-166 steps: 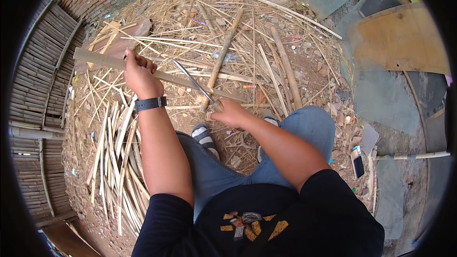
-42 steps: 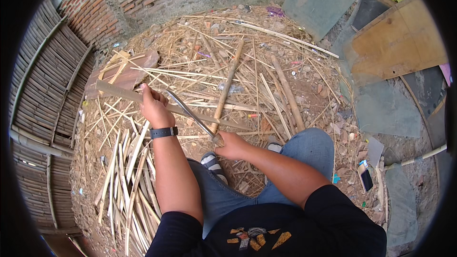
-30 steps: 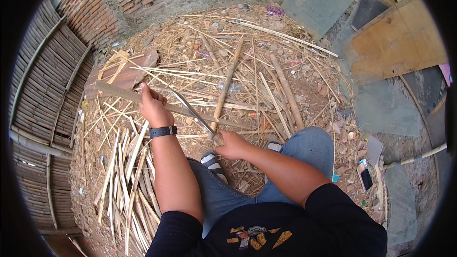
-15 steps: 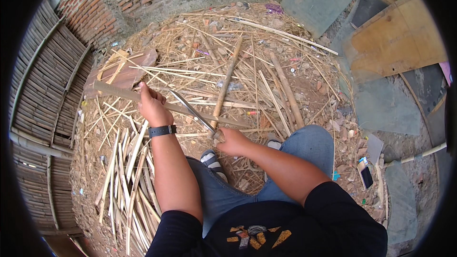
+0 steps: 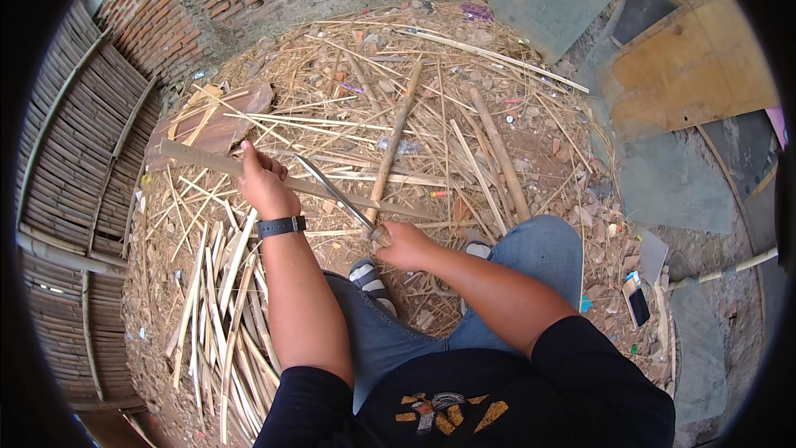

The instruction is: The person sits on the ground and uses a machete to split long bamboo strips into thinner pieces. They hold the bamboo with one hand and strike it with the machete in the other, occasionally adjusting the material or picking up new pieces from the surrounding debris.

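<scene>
Left hand (image 5: 267, 189) out in front, fingers closed round a flat bamboo strip (image 5: 197, 156), and that strip slants from upper left down to lower right, its far end reaching across a round bamboo pole (image 5: 396, 137) on the ground (image 5: 539, 182). Over to the right hand (image 5: 400, 246), fingers wrapped tight about the stubby handle (image 5: 377, 236) of a long knife (image 5: 319, 177), some of them hidden from this angle. The blade points up and to the left, crossing in front of the strip between the two hands; whether steel actually touches bamboo, I cannot tell. A dark watch (image 5: 282, 226) sits on the left wrist. Just left of that forearm lies a big heap of pale split strips (image 5: 224, 307), running mostly lengthwise. Beyond the hands, more thin strips and straw litter the ground, with a second pole (image 5: 501, 158) lying to the right of the first and a rusty sheet (image 5: 207, 129) off to the upper left. Striped sandals (image 5: 371, 284) below, jeans (image 5: 531, 265) bent at the knee, and a phone (image 5: 637, 307) lies well off to the right.
</scene>
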`<state>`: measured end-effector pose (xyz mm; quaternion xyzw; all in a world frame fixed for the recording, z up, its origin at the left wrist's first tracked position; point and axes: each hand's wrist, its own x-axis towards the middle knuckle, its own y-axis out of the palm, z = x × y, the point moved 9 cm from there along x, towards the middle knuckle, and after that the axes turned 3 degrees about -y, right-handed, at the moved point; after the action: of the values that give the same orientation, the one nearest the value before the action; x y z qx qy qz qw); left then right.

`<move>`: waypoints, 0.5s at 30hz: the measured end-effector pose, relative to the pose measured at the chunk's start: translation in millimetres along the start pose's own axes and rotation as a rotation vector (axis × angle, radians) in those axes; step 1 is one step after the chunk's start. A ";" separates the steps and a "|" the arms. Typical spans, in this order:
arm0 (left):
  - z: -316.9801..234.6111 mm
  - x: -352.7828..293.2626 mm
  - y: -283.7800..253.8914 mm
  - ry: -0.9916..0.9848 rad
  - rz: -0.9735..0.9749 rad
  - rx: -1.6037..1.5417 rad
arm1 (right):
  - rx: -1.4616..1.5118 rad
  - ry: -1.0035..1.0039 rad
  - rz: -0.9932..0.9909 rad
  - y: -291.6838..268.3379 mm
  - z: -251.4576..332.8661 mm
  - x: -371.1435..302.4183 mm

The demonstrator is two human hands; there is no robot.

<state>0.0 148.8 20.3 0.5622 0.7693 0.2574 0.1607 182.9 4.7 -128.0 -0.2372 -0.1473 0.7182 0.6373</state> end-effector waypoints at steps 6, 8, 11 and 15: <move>-0.5 -0.4 -0.3 -0.002 -0.005 0.000 | -0.007 -0.020 -0.011 0.7 -1.6 1.1; -0.1 -0.4 -0.2 -0.005 -0.006 0.000 | -0.007 -0.020 -0.011 0.8 -2.4 1.3; 0.1 -0.9 -0.2 -0.007 -0.010 0.006 | 0.002 -0.028 -0.020 1.9 -4.3 2.5; 0.0 0.3 -1.1 -0.003 -0.007 0.011 | 0.001 -0.017 -0.012 2.0 -3.8 2.2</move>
<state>-1.0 148.8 19.7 0.5606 0.7725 0.2519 0.1598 183.0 6.2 -132.6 -0.2300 -0.1539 0.7165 0.6404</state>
